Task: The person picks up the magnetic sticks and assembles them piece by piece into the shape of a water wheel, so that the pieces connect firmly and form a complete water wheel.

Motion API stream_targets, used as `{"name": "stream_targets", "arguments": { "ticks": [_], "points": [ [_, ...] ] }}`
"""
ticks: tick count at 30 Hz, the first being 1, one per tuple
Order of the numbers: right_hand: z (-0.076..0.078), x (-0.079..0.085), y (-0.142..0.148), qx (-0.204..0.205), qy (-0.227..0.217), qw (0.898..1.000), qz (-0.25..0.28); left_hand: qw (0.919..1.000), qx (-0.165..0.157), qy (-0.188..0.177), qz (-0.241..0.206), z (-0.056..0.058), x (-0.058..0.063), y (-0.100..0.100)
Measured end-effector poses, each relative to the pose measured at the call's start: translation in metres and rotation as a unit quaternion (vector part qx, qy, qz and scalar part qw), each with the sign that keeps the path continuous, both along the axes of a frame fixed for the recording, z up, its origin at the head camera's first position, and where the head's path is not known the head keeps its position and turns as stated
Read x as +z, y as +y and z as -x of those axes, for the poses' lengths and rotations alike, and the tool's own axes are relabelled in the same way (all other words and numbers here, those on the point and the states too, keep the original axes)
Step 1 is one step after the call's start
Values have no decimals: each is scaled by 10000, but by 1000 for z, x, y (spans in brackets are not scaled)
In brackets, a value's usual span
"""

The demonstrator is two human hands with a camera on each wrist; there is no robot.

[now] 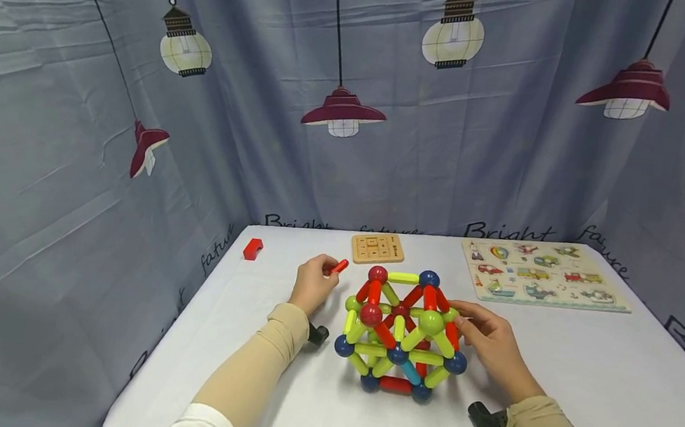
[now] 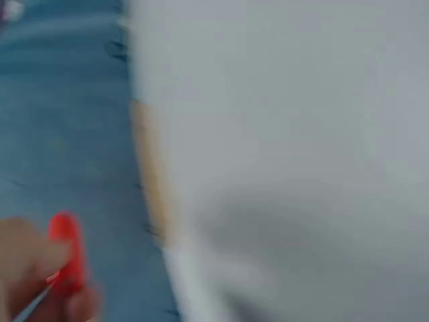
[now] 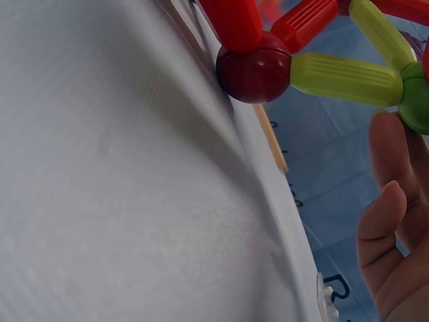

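Observation:
A ball-and-rod magnetic structure [image 1: 400, 353] of red, blue and green balls with red, lime and one light blue rod stands on the white table. My right hand [image 1: 491, 341] holds its right side, fingertips at a green ball [image 3: 417, 100]. In the right wrist view, a dark red ball [image 3: 255, 70] shows low on the structure. My left hand [image 1: 314, 284], left of the structure, pinches a short red rod [image 1: 339, 267] between thumb and fingers. That rod [image 2: 70, 251] appears blurred in the left wrist view, clear of the structure.
A red block with a notch [image 1: 253, 249] lies at the back left of the table. Behind the structure is a small wooden number board [image 1: 378, 248]. A picture puzzle board [image 1: 543, 273] lies at the back right. Grey curtains [image 1: 385, 176] hang behind the table.

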State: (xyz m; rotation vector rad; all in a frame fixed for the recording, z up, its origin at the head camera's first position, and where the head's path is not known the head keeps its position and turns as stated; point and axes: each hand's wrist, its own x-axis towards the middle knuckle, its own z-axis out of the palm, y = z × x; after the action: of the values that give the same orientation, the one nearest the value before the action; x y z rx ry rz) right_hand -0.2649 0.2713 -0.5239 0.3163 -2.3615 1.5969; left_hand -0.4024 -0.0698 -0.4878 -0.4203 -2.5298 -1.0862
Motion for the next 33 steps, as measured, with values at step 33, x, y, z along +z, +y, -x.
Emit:
{"name": "stream_targets", "arguments": {
  "ticks": [33],
  "points": [
    [4, -1, 2, -8, 148, 9998, -93, 9047, -3515, 2110, 1157, -120, 74, 31]
  ]
}}
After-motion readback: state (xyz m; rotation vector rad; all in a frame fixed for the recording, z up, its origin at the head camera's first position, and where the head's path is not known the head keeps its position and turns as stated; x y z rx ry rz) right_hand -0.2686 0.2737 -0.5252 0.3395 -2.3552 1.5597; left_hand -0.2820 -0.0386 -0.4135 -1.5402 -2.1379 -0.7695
